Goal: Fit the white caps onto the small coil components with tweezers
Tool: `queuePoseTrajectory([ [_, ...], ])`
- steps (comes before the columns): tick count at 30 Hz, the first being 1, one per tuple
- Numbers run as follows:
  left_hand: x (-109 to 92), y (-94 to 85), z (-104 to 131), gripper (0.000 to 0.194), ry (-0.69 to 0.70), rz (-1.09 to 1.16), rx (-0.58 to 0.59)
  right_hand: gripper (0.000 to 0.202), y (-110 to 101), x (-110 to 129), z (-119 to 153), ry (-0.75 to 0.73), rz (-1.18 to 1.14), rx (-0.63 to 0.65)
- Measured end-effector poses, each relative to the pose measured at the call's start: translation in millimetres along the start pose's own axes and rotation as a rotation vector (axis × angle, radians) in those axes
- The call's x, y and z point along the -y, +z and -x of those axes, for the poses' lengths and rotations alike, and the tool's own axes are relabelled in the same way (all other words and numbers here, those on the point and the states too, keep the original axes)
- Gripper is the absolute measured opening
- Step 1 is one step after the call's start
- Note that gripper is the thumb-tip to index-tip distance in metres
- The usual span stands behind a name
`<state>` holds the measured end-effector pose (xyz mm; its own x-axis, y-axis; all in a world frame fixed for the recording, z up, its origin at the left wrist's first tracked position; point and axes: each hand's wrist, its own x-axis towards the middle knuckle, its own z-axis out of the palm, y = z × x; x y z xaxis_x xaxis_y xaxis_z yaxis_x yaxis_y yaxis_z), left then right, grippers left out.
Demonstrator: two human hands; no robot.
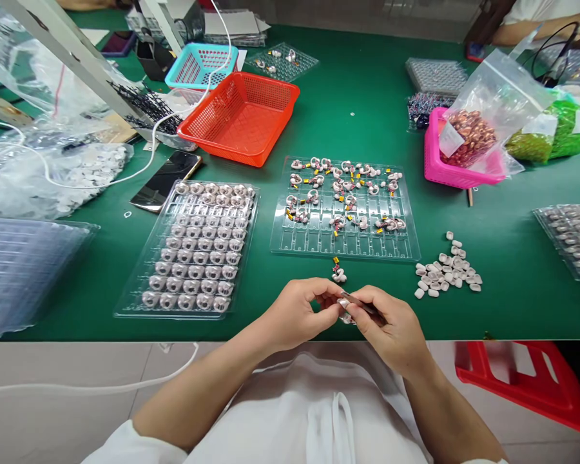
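My left hand (297, 317) is closed, pinching a small shiny pinkish-white part (347, 318) near the table's front edge. My right hand (392, 325) is closed around a thin dark metal tool that looks like tweezers (363, 303); its tip meets the small part between both hands. Fingers cover much of that part. Just beyond my fingertips lies a small white assembly (339, 274) with a yellow tab. Behind it is a clear tray (314, 243) holding several similar assemblies. Right of my right hand, small white caps (447, 272) lie in a loose pile.
At left stands a clear tray of shiny rounded shells (193, 258), with a phone (167, 180) behind it. A red basket (241, 122) and blue basket (203, 64) sit farther back. A pink basket (464, 175) holds bagged copper-coloured pieces. A red stool (536, 380) is below the table.
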<state>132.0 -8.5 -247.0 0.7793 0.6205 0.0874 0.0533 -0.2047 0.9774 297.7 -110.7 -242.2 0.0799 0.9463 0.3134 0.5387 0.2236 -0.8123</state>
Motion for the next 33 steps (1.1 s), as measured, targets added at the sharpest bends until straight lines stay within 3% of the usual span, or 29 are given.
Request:
queuePoseTrajectory([
  [8,-6,-0.5,2,0.021,-0.015,-0.137,-0.031,0.013,0,-4,5,-0.101,0.163,-0.049],
  [21,-4,3.2,10,0.032,-0.033,0.007,-0.116,0.011,22,-5,14,-0.019,0.096,-0.221],
  [33,-1,2.7,12,0.027,-0.012,0.03,-0.112,0.009,23,-4,18,0.03,0.053,-0.243],
])
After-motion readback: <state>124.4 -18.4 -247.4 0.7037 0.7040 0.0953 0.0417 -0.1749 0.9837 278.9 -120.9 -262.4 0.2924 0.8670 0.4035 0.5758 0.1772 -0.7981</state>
